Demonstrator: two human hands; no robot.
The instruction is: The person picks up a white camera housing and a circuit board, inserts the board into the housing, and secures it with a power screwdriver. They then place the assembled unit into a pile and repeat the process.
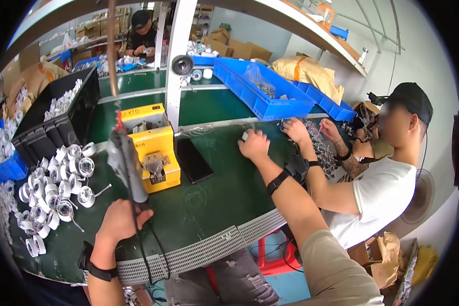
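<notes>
My left hand (118, 220) is over the near left of the green bench, fingers curled; whether anything is in them is hidden. Right beside it hangs a grey electric screwdriver (133, 171), whose black cable passes in front of the hand. Farther out, my right hand (255, 145) has its fingers closed around a small white part (245, 135), mostly covered by them. Between the hands stand a yellow screw feeder (155, 158) and a flat black phone-like slab (194, 160). Many white round housings (53, 189), some with loose leads, are heaped at the left.
A black crate (61, 109) of white parts stands at far left, a blue tray (262, 92) at the back. On the right, a co-worker in a white shirt (377, 199) reaches into a pile of small metal parts (319, 145). A white post (177, 66) rises behind the feeder.
</notes>
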